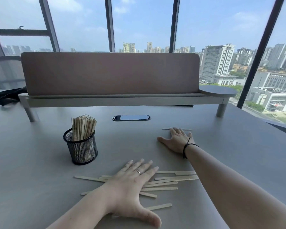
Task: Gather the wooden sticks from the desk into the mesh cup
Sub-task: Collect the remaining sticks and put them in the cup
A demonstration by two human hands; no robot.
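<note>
A black mesh cup (82,149) stands left of centre on the grey desk, holding a bundle of upright wooden sticks (82,126). Several loose wooden sticks (165,184) lie scattered near the front of the desk. My left hand (130,184) lies flat on this pile, fingers straight and spread, hiding the middle of it. Farther back and to the right, my right hand (175,141) rests flat on the desk with fingers extended. Its fingertips touch a single thin stick (186,129) lying crosswise.
A brown partition panel on a raised shelf (122,98) crosses the back of the desk. An oval cable port (131,117) sits in the desk (40,162) behind the cup. A dark bag (8,95) lies at the far left. Windows stand beyond.
</note>
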